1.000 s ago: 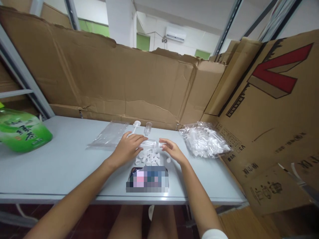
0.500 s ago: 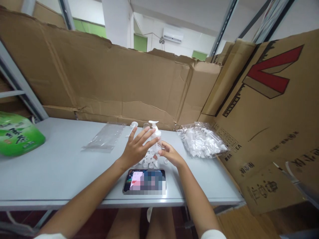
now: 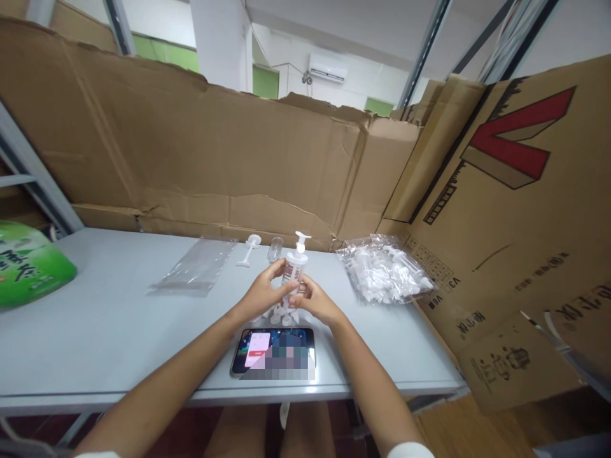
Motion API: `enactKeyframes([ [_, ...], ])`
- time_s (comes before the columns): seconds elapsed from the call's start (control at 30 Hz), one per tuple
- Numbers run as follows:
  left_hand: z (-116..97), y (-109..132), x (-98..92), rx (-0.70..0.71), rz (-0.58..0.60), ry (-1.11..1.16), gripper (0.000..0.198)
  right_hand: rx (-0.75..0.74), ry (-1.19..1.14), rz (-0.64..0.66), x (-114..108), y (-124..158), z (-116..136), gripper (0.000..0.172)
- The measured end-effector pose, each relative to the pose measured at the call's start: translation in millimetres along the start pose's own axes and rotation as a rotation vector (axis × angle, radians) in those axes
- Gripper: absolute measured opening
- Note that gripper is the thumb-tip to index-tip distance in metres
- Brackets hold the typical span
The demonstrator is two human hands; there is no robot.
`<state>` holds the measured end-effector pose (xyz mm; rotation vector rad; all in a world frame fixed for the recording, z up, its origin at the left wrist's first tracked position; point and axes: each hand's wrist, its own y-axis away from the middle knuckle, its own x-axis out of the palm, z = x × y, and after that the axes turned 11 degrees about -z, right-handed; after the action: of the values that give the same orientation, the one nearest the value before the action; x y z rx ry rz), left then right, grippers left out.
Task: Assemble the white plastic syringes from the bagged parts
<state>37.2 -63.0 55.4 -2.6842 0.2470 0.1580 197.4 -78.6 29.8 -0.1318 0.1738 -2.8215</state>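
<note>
A clear plastic syringe [image 3: 296, 259] with a white collar and white plunger stands roughly upright between my hands. My left hand [image 3: 268, 289] is closed around its left side, thumb across the front of the barrel. From the right, my right hand [image 3: 315, 300] grips the lower barrel with its fingers and thumb. Small white plastic pieces [image 3: 285, 318] lie in a pile beneath and in front of the hands, partly hidden by them. Behind, a separate white plunger [image 3: 249, 249] lies beside a clear barrel [image 3: 275, 249].
A phone [image 3: 274, 352] lies near the table's front edge. To the right sits a clear bag of white parts [image 3: 384, 270]; to the left, a flat clear bag [image 3: 195, 267] and a green package [image 3: 33, 264]. Cardboard walls [image 3: 229, 152] border the back and right.
My left hand was spread open beside the syringe's top; it has dropped and wrapped around the barrel. The plunger and clear barrel behind are now more exposed.
</note>
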Motion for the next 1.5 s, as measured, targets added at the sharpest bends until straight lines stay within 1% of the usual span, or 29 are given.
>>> enactKeyframes([
  [0.07,-1.4,-3.0,-6.7,0.0,-0.04,0.022,0.052,-0.036,0.069,0.01,-2.4,-0.8,-2.1,0.061],
  [0.1,-1.9,-4.9,-11.7,0.006,-0.058,0.019,0.051,-0.071,0.145,-0.01,-5.9,-1.1,-1.9,0.06],
  [0.13,-1.9,-6.7,-17.7,0.009,-0.073,0.001,0.05,-0.115,0.246,-0.057,-11.1,-1.1,-0.9,0.059],
  [0.17,-1.2,-8.4,-24.2,0.007,-0.084,-0.034,0.049,-0.166,0.388,-0.147,-17.9,-1.1,0.8,0.056],
  [0.2,0.6,-9.7,-31.0,0.0,-0.094,-0.092,0.05,-0.232,0.559,-0.278,-26.0,-0.8,3.1,0.053],
  [0.23,3.4,-10.4,-37.8,-0.013,-0.11,-0.174,0.051,-0.281,0.728,-0.439,-35.2,-0.3,5.7,0.05],
  [0.27,7.5,-10.5,-44.4,-0.028,-0.133,-0.272,0.053,-0.29,0.886,-0.583,-44.8,0.4,8.2,0.049],
  [0.33,18.7,-9.0,-55.9,-0.062,-0.162,-0.475,0.056,-0.209,1.157,-0.837,-63.7,2.4,12.3,0.049],
  [0.4,32.3,-5.8,-64.1,-0.089,-0.148,-0.634,0.06,-0.088,1.354,-1.035,-79.2,4.7,14.5,0.053],
  [0.43,39.0,-3.8,-66.9,-0.107,-0.142,-0.699,0.063,-0.028,1.415,-1.1,-84.9,5.8,14.9,0.054],
  [0.5,50.2,0.4,-69.8,-0.139,-0.116,-0.794,0.065,0.059,1.493,-1.163,-92.5,7.8,14.8,0.059],
  [0.6,58.3,5.8,-69.3,-0.14,-0.075,-0.889,0.062,0.145,1.571,-1.186,-96.6,10.1,14.5,0.063],
  [0.73,56.4,11.0,-65.6,-0.11,-0.048,-0.971,0.056,0.179,1.611,-1.138,-96.6,12.6,17.1,0.056],
  [0.83,54.4,13.3,-64.1,-0.104,-0.048,-1.004,0.055,0.155,1.58,-1.122,-94.5,13.4,19.7,0.052],
  [1.0,56.4,14.8,-64.9,-0.096,-0.056,-1.032,0.059,0.077,1.537,-1.124,-88.3,11.5,20.2,0.047],
  [1.17,57.4,15.5,-65.0,-0.078,-0.054,-1.036,0.065,0.004,1.525,-1.124,-86.8,8.7,15.8,0.046],
  [1.3,56.5,15.6,-63.8,-0.045,-0.053,-1.044,0.065,-0.056,1.52,-1.105,-87.8,7.8,13.7,0.047],
  [1.5,56.0,15.3,-62.9,-0.043,-0.03,-1.038,0.059,-0.055,1.521,-1.087,-82.0,8.1,17.6,0.046],
])
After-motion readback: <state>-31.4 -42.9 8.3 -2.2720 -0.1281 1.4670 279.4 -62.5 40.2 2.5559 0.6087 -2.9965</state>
